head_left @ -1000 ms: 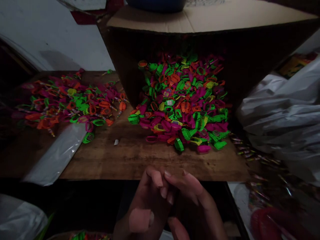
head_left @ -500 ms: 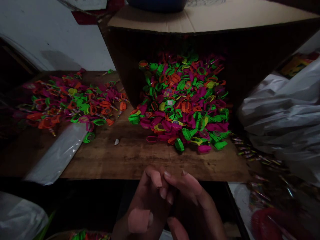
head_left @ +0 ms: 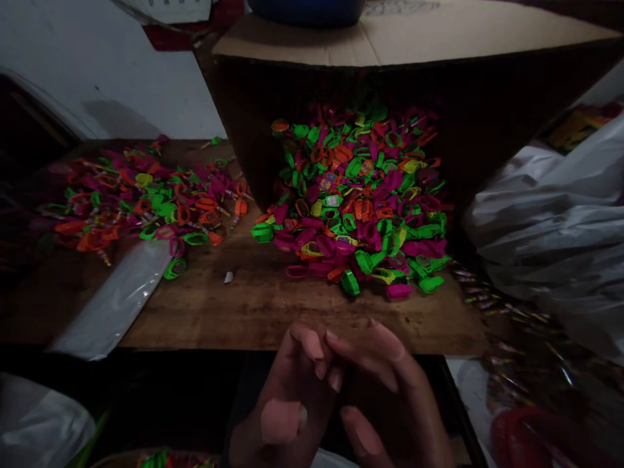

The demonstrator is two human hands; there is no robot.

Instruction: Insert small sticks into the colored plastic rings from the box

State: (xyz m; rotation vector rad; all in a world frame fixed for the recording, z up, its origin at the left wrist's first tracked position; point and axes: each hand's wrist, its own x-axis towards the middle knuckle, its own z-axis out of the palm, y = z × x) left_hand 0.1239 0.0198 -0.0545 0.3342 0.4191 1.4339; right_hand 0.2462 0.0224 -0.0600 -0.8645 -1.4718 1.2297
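My left hand (head_left: 292, 396) is raised at the table's front edge, its fingers loosely curled and apart, with pinkish tape around the thumb and apparently a forefinger. My right hand (head_left: 404, 396) faces it, fingers bent and spread, the fingertips of both hands close together. Nothing shows in either palm. Beyond them, a heap of toy plastic watches (head_left: 361, 208) in green, pink, orange and yellow spills out of a cardboard box (head_left: 414, 32) lying on its side. A second pile of watches (head_left: 160, 201), mixed with thin wrapped sticks, lies to the left on the wooden table (head_left: 234, 318).
A flat clear plastic bag (head_left: 117, 299) lies at the front left, near a small white scrap (head_left: 229, 277). White plastic bags (head_left: 546, 227) bulge at the right, above scattered wrapped sticks (head_left: 502, 305). Something blue (head_left: 307, 10) rests on the box.
Both hands have shifted slightly to the right, keeping nearly the same loosely curled pose. The watches and box stay as they were.
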